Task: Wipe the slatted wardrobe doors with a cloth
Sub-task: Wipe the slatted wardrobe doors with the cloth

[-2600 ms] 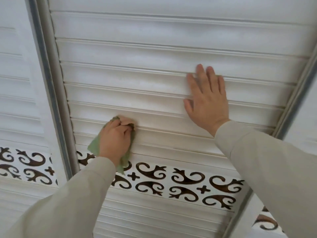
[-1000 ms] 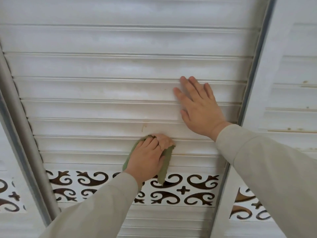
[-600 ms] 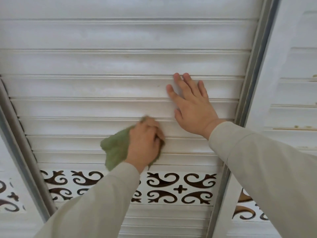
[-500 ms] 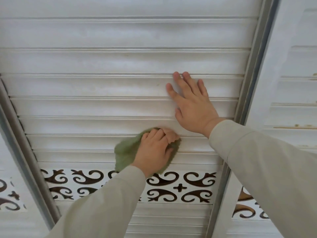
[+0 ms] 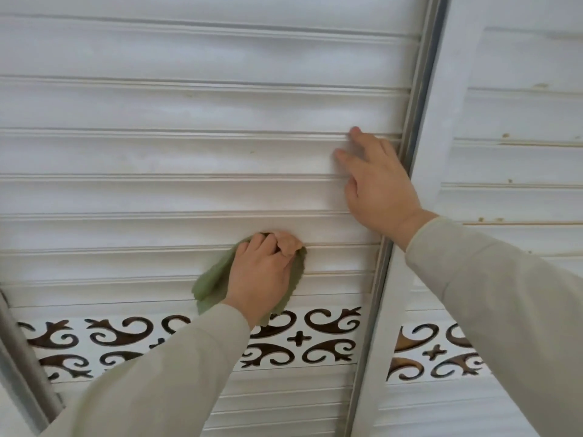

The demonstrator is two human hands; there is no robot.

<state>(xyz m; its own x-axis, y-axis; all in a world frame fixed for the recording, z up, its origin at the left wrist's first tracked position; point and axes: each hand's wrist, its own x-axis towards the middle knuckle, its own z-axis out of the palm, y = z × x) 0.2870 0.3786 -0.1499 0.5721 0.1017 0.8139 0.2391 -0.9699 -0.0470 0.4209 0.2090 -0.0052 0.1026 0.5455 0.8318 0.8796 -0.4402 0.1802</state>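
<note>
Slatted wardrobe door (image 5: 189, 159): left hand (image 5: 262, 272) grips a green cloth (image 5: 211, 283) on a low slat; right hand (image 5: 378, 184) rests flat, fingers straight, higher up; slats above both likely remain unwiped

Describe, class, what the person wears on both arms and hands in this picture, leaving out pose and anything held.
Both arms are covered by long, plain sleeves of a pale beige-grey fabric, loose and softly creased, ending at the wrists. The left sleeve and right sleeve match, with no visible print or buttons. The left hand and right hand are bare: no gloves, rings or watch visible.
</note>
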